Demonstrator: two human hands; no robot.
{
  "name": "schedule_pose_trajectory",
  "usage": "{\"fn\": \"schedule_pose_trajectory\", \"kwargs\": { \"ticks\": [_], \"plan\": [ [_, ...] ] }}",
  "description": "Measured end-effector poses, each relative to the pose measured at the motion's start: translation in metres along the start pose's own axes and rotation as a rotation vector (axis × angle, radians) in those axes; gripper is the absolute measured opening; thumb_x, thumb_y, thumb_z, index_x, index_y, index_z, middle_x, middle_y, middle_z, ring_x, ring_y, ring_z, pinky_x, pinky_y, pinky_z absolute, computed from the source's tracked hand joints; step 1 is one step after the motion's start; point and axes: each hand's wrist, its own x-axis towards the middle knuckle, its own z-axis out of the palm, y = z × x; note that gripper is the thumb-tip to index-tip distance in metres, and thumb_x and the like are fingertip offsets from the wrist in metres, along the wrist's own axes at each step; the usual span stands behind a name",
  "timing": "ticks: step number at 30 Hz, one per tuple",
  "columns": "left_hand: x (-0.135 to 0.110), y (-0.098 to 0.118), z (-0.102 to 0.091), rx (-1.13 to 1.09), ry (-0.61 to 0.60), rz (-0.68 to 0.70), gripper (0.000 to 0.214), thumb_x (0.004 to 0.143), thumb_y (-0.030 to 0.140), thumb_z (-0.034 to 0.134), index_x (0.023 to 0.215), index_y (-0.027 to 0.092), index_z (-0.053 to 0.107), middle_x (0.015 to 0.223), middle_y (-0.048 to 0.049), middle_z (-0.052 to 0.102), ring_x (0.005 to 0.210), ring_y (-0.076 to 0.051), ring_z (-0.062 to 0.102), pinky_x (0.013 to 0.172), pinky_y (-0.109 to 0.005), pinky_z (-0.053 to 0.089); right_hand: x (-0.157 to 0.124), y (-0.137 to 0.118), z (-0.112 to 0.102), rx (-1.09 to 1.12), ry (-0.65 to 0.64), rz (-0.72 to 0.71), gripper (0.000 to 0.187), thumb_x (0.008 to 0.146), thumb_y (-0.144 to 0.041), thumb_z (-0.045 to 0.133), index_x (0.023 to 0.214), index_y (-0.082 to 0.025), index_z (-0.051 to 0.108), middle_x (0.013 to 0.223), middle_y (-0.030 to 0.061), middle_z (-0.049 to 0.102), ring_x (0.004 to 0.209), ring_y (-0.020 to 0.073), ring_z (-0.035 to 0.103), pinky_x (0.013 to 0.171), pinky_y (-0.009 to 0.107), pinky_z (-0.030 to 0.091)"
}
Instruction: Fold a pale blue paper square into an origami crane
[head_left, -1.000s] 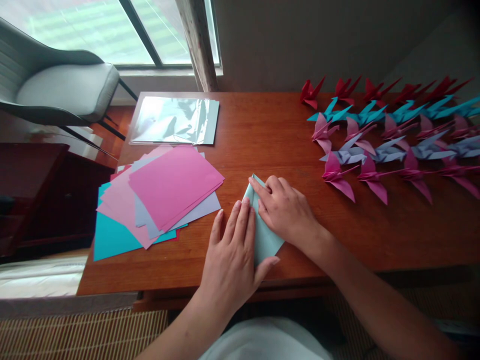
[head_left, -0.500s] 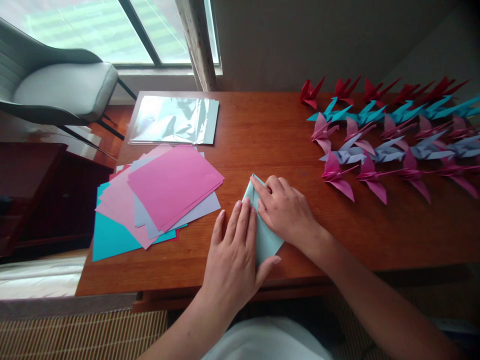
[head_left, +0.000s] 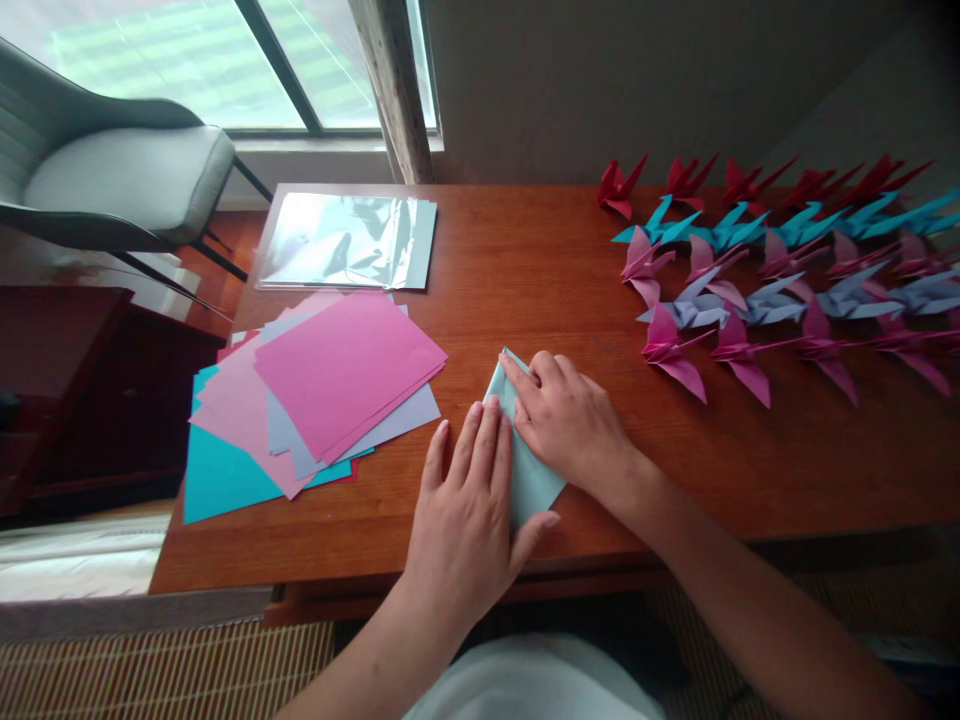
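Observation:
A folded pale blue-green paper point(head_left: 531, 482) lies on the wooden table point(head_left: 525, 260) near its front edge. My left hand point(head_left: 466, 510) lies flat on the paper's left side, fingers stretched out and close together, thumb at its lower corner. My right hand point(head_left: 568, 418) presses on the paper's upper right part, fingers bent, the index tip near the top corner. Much of the paper is hidden under both hands.
A fanned stack of pink, lilac and teal sheets point(head_left: 315, 390) lies to the left, a clear plastic sleeve point(head_left: 349, 240) behind it. Rows of folded paper cranes point(head_left: 750, 270) in red, teal, pink and lilac fill the right side. A grey chair point(head_left: 120, 180) stands by the window.

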Motion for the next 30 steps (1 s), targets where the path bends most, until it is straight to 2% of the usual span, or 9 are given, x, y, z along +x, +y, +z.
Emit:
{"fn": "schedule_pose_trajectory", "kwargs": {
  "ticks": [10,19,30],
  "plan": [
    [0.0,-0.001,-0.001,-0.01,-0.002,0.001,0.088,0.094,0.069,0.038,0.155,0.005,0.037,0.164,-0.0163,0.029,0.153,-0.035,0.027,0.124,-0.051,0.02,0.002,-0.004,-0.003,-0.03,-0.024,0.025,0.054,0.099,-0.025,0.042,0.153,-0.019,0.041,0.113,0.0126,0.059,0.1,0.0261,0.054,0.074,0.035,0.048],
    [0.0,-0.001,-0.002,-0.013,-0.002,0.002,0.089,0.095,0.07,0.037,0.154,0.004,0.037,0.164,-0.0169,0.029,0.152,-0.034,0.028,0.124,-0.051,0.02,0.012,-0.011,-0.007,-0.06,-0.03,0.08,0.053,0.098,-0.027,0.044,0.15,-0.015,0.042,0.113,0.0148,0.062,0.097,0.0259,0.058,0.065,0.032,0.049],
    [0.001,0.0,-0.002,-0.001,-0.018,-0.01,0.089,0.094,0.07,0.039,0.156,0.005,0.034,0.165,-0.0166,0.026,0.154,-0.034,0.025,0.124,-0.052,0.02,0.002,-0.004,-0.001,-0.076,-0.003,-0.002,0.05,0.104,-0.028,0.035,0.153,-0.017,0.04,0.11,0.0119,0.06,0.097,0.0246,0.055,0.068,0.033,0.047]
  ]
}}
